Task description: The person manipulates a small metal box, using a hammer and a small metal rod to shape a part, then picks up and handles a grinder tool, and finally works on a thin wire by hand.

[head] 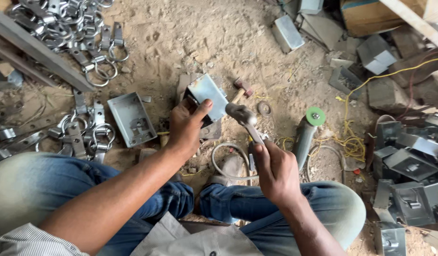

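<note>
The sandy dirt floor [190, 38] carries everything. At its far left lies a heap of shiny metal ring hasps [72, 28]; an open grey sheet-metal tray [131, 118] sits left of the hands. The left hand [186, 125] has its grip closed on a small grey sheet-metal box [208, 95], tilted on the floor. The right hand [275, 170] grips a metal-headed hammer [245, 121], its head just beside the box.

You have two hammers in view: one [242, 116] in your right hand [275, 173], one [242, 87] on the dirt. One open metal tray [131, 118] lies flat. One angle grinder [306, 132] is present. Stacked lock cases [408, 166] number roughly eight; overlap prevents an exact count.
</note>
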